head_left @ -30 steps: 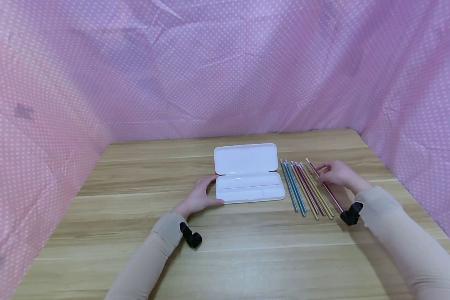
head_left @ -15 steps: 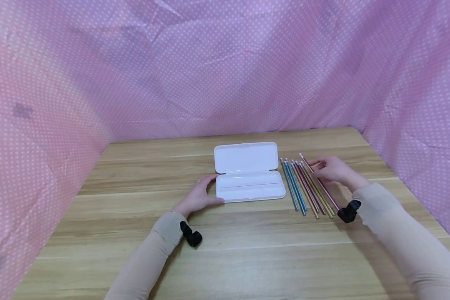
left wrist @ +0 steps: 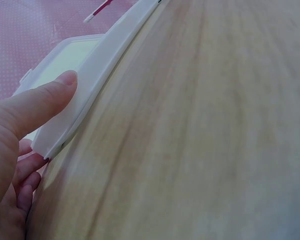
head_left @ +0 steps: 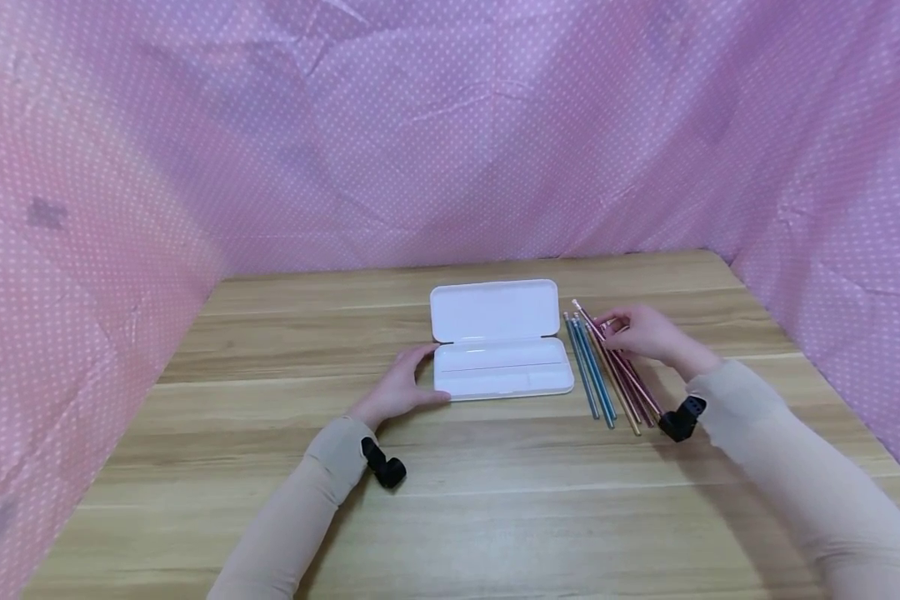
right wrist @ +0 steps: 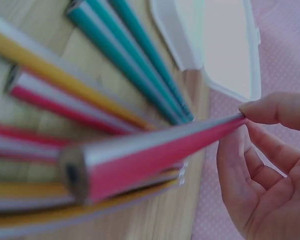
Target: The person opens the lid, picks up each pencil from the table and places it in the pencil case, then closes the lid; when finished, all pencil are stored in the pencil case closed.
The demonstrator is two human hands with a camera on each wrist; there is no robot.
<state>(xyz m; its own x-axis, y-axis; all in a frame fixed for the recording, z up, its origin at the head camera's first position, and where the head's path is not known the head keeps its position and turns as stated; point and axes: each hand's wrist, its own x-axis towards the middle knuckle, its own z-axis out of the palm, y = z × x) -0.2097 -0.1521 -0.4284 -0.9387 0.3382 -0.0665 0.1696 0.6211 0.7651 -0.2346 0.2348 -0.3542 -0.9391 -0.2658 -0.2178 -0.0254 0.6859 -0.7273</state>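
A white pencil case (head_left: 495, 385) lies open on the table, its lid (head_left: 495, 312) tipped back and its divided tray facing up. My left hand (head_left: 399, 387) grips the case's left end, thumb along the front edge and fingers at the back corner. Between thumb and fingers, my right hand (head_left: 648, 340) pinches a metallic pink pencil (right wrist: 155, 155), its unsharpened end towards the right wrist camera. In the head view this pencil slants over the other pencils, its eraser end pointing at the lid's right side. Teal-blue pencils (head_left: 598, 383) lie nearest the case.
Gold pencils (right wrist: 90, 85) and more pink pencils (right wrist: 65, 100) lie beside the blue ones, partly under the held pencil and right hand in the head view. The wooden table (head_left: 450, 500) ends at a pink dotted cloth (head_left: 420, 150) behind and at the sides.
My right hand has moved left with the pink pencil, from the right of the row to over the other pencils. My left hand stays at the case.
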